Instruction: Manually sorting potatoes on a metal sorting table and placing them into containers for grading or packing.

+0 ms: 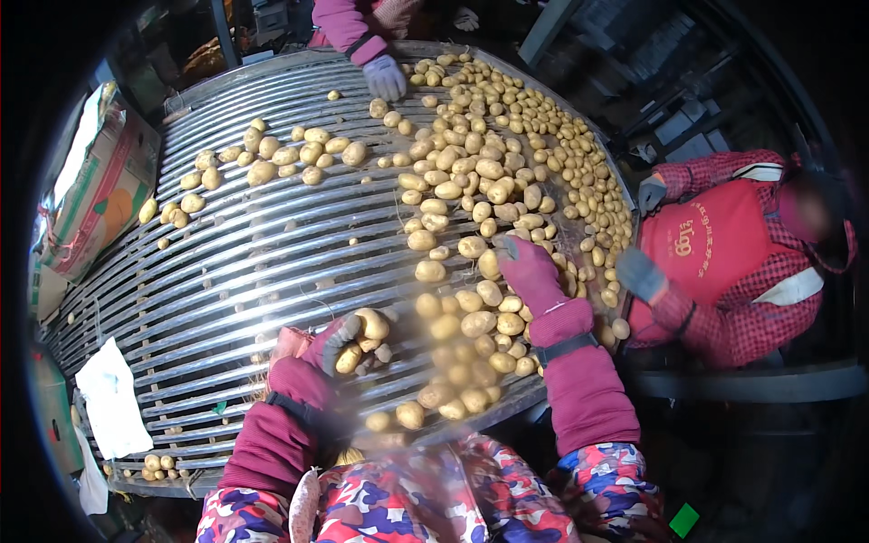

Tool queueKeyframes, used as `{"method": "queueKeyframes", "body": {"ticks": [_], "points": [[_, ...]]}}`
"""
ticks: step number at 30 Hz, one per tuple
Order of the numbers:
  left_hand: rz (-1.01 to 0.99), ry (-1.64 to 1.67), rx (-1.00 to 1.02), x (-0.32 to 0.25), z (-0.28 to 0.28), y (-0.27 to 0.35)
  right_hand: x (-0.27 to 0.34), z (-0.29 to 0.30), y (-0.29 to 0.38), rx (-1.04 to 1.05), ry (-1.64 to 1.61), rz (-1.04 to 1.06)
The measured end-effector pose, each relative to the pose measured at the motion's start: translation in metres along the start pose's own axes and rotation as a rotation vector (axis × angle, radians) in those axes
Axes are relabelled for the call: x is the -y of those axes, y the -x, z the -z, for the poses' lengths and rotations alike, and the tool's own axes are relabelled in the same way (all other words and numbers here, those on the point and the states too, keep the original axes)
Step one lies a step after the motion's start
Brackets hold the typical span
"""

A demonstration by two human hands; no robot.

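Note:
My left hand (326,345), in a pink glove with grey fingers, is curled around a few potatoes (372,324) over the metal roller table (237,298). Small dark clods (366,365) lie against these potatoes. A piece of pink cloth or netting (292,343) shows beside that wrist. Farther right, my right hand (533,271), gloved alike, reaches into the potato heap (475,159). Its fingertips are at a yellow potato (489,265); whether they grip it is hidden. Several potatoes (451,370) between my forearms look blurred.
Across the table a co-worker's gloved hand (385,78) touches the rollers near potatoes. Another co-worker in a red apron (706,231) stands at the right edge, a gloved hand (641,273) by the heap. At left are a printed carton (108,190) and a white sheet (114,400).

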State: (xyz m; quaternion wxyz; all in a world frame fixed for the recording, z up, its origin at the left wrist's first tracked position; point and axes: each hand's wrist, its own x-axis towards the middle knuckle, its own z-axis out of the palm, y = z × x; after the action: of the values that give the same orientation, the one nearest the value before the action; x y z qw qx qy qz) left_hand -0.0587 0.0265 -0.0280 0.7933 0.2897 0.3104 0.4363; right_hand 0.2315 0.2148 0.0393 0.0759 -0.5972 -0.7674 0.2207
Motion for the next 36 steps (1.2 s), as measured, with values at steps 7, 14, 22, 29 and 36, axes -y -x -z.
{"method": "queueKeyframes", "body": {"ticks": [7, 14, 22, 29, 36], "points": [[-0.062, 0.018, -0.070, 0.006, -0.002, 0.001, 0.020, -0.029, -0.009, -0.031, 0.164, 0.157], [-0.011, 0.028, 0.007, 0.005, 0.002, -0.001, 0.050, -0.016, -0.024, 0.025, 0.198, 0.232], [0.010, -0.007, -0.021, 0.010, 0.008, -0.005, 0.056, -0.062, -0.063, -0.014, 0.290, 0.225], [-0.016, 0.026, 0.002, 0.011, 0.007, -0.001, 0.038, -0.054, -0.055, -0.022, -0.076, 0.026], [0.019, 0.053, 0.070, 0.019, 0.020, -0.005, 0.036, -0.057, -0.045, -0.019, -0.075, 0.298]]}}
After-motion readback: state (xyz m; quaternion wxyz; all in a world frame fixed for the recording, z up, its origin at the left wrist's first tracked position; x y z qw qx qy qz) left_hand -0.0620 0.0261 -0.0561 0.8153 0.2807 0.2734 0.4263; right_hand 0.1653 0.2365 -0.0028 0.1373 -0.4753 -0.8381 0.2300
